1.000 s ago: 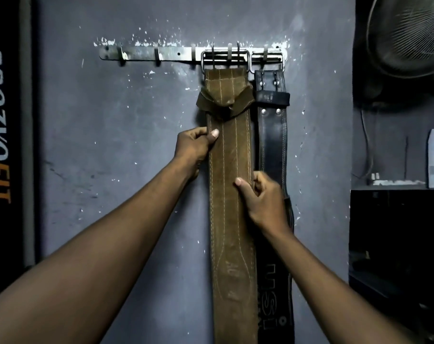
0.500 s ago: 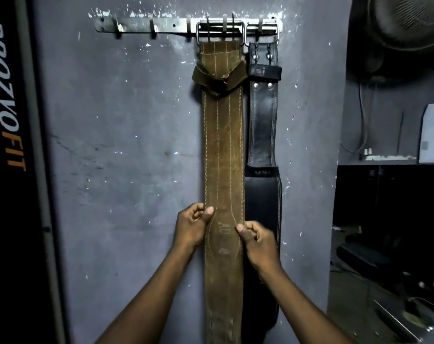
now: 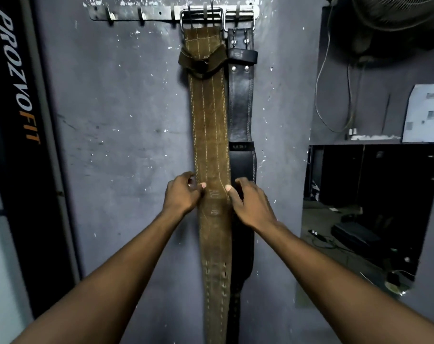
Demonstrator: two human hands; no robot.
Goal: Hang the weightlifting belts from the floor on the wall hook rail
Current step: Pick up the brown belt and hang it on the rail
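The brown belt hangs by its buckle from the hook rail, beside the black belt. The left hand and right hand pinch its edges; smoothing it straight seems the aim, without tugging the buckle.

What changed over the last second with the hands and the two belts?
Both hands slid down the brown belt. The left hand went from just under the belt's loop to a spot about halfway down its left edge; the right hand dropped less, to the right edge at the same height. Fingers remain on the belt edges, nothing let go. Unchanged: both the brown belt and the black belt hang by their buckles from the hook rail.
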